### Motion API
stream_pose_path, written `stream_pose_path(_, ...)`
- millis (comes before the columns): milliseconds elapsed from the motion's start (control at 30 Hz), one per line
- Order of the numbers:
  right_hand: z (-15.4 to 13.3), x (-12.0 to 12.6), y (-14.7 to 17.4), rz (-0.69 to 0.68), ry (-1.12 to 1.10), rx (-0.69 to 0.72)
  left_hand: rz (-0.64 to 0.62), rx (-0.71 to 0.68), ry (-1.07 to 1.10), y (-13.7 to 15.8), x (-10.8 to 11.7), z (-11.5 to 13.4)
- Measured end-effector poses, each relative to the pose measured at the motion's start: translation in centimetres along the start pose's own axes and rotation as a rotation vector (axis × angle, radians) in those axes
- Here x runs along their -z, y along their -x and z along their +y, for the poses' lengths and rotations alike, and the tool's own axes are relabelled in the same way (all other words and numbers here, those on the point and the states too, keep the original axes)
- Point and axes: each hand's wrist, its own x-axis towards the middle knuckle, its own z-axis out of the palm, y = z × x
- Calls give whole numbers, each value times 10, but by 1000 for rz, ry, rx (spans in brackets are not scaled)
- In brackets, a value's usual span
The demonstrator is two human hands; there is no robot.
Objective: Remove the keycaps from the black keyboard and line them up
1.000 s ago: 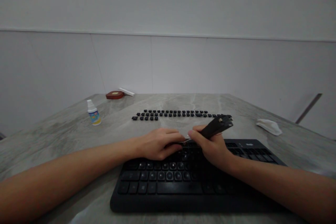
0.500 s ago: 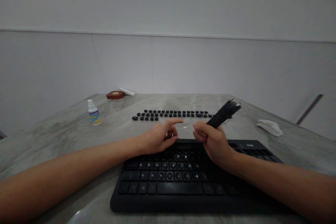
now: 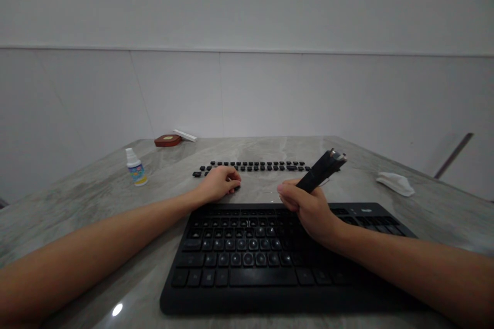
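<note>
A black keyboard (image 3: 266, 300) lies in front of me, its upper rows partly without caps and its lower rows still capped. My left hand (image 3: 219, 184) is beyond the keyboard's back edge, low over the table, its fingers pinched on a small black keycap (image 3: 237, 187), mostly hidden. Just past that hand are rows of loose black keycaps (image 3: 266, 166); it covers some of them. Over the keyboard's back right part, my right hand (image 3: 306, 208) is closed around a black tool (image 3: 318, 170) with metal prongs at its upper end. The tool's lower end is hidden.
On the grey marbled table (image 3: 96, 216), a white spray bottle (image 3: 136, 168) with a colourful label stands at the left. A brown case (image 3: 168, 141) and a white strip (image 3: 184, 135) lie by the wall. A folded white cloth (image 3: 395, 184) is at the right.
My left hand has moved left and away from me, off the keyboard toward the keycap rows, its index finger now curled in. My right hand has shifted slightly left with the black tool.
</note>
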Motion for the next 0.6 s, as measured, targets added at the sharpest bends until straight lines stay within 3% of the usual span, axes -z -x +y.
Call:
stream_pose_path(133, 0, 0, 1, -10, 14, 4, 85, -106, -105, 0, 8, 3)
stream_pose_path(233, -1, 1, 1, -19, 33, 3, 166, -268, -184, 0, 19, 0)
stream_pose_path(433, -4, 0, 2, -37, 63, 15, 59, -599, -251, 3, 28, -19)
stream_pose_path(600, -6, 0, 3, -43, 82, 26, 57, -689, -279, 5, 22, -24)
